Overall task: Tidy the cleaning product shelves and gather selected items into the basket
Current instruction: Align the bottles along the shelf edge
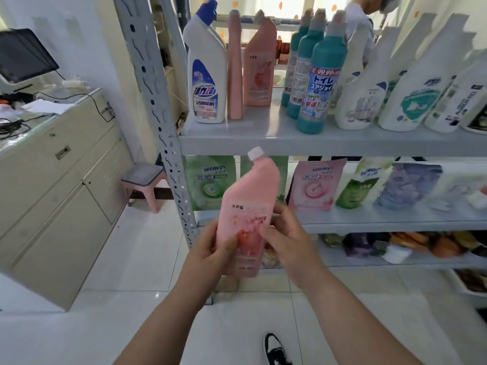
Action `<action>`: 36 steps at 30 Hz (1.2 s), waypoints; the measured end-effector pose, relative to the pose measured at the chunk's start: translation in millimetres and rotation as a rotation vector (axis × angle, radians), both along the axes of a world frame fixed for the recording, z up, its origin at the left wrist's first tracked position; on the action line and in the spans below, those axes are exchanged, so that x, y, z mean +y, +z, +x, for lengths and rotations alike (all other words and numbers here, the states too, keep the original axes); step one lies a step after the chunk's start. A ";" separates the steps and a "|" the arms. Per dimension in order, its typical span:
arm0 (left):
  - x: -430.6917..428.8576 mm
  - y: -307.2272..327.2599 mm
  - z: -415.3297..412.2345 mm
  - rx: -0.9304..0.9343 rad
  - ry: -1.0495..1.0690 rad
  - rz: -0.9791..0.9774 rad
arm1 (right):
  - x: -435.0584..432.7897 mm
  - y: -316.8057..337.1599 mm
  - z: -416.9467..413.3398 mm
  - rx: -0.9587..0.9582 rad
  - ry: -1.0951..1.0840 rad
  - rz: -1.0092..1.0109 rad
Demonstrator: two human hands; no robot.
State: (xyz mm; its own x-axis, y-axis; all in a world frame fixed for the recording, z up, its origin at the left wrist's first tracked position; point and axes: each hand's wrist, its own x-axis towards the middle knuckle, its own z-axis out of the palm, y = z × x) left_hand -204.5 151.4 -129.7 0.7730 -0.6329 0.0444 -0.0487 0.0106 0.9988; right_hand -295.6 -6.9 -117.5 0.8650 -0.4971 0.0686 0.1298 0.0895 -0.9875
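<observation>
A pink angled-neck bottle (249, 204) with a white cap is held in front of the grey shelf unit (316, 143), at the level of its middle shelf. My left hand (210, 248) grips its lower left side with the thumb across the label. My right hand (287, 233) grips its right side, fingers curled onto the label. Two more pink bottles (257, 72) stand on the upper shelf beside a white bottle with a blue cap (207, 72). No basket is in view.
Teal bottles (316, 83) and white spray bottles (411, 85) fill the upper shelf's right part. Refill pouches (315, 185) line the middle shelf. Left stand a beige cabinet (52, 193), a pink stool (143, 180) and the shelf's upright post (158, 114). A person stands behind the shelves.
</observation>
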 end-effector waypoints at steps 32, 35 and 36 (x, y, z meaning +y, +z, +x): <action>-113.1 -33.5 -97.1 0.079 0.252 0.262 | -125.7 -37.2 -42.2 0.001 0.209 0.463; -135.4 -27.3 -116.0 0.427 0.277 0.224 | -127.5 -40.0 -44.2 0.120 0.327 0.631; -142.2 -23.6 -121.7 0.584 0.279 0.200 | -127.5 -42.0 -45.4 0.161 0.358 0.647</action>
State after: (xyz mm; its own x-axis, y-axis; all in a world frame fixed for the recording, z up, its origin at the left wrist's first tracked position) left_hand -326.2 9.3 -153.3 0.7704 -0.3585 -0.5272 0.5253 -0.1117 0.8435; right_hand -341.0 -134.4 -159.5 0.9557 -0.0823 -0.2826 -0.1577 0.6675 -0.7277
